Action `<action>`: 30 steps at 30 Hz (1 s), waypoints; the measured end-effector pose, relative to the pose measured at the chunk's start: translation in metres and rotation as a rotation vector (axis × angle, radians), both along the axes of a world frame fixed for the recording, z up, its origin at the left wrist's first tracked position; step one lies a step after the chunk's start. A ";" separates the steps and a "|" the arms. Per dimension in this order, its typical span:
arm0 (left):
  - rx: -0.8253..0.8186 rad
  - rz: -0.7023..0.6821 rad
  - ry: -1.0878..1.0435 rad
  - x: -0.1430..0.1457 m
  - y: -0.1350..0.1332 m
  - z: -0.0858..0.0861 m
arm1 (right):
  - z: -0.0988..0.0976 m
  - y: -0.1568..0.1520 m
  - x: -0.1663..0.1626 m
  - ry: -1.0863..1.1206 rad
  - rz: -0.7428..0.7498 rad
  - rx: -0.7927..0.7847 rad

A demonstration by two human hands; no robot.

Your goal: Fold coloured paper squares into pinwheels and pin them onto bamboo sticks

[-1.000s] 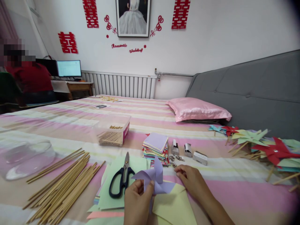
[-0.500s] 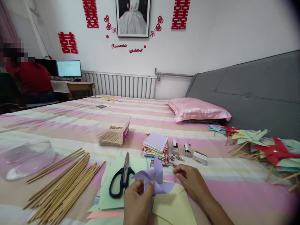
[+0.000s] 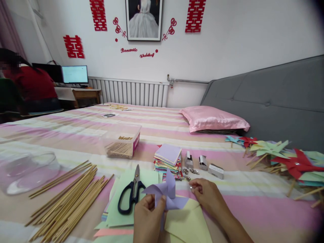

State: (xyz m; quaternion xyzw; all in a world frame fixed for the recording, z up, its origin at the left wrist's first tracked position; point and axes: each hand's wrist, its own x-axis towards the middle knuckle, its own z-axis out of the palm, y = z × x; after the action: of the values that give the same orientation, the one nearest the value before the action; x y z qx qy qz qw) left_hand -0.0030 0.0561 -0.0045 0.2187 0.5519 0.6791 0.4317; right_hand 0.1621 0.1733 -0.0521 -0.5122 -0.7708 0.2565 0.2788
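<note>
My left hand pinches the centre of a folded purple paper pinwheel, held just above sheets of coloured paper on the bed. My right hand rests on the bedspread to the right of it, its fingertips pinched together beside a small heap of metal pins; whether a pin is between them is too small to tell. Black-handled scissors lie left of the pinwheel on a green sheet.
Wooden sticks lie at the left beside a clear plastic lid. A clear box of sticks, a stack of square paper, small metal boxes and finished pinwheels sit farther back. A person in red sits at the far left.
My right hand's fingertips have lifted slightly near the pins. The view has shifted a little downward. My left hand and the pinwheel stay where they were.
</note>
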 end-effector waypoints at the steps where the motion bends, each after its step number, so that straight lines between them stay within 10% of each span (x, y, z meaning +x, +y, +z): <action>1: -0.008 -0.011 0.002 0.000 0.000 0.000 | 0.001 0.000 0.000 -0.012 -0.005 0.004; 14: 0.013 0.038 0.028 0.004 0.001 0.000 | 0.014 -0.009 -0.003 -0.027 0.026 0.029; 23: 0.027 -0.020 0.020 0.002 0.001 -0.006 | 0.063 -0.047 -0.012 0.508 0.214 -0.065; 30: 0.062 -0.089 0.073 0.004 -0.001 -0.003 | 0.063 -0.074 -0.033 0.375 0.378 0.106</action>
State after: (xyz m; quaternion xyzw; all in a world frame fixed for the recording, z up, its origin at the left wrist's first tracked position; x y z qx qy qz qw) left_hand 0.0014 0.0547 -0.0075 0.2809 0.5358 0.6675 0.4341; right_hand 0.1290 0.0994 0.0107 -0.2873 -0.8001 0.3536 0.3902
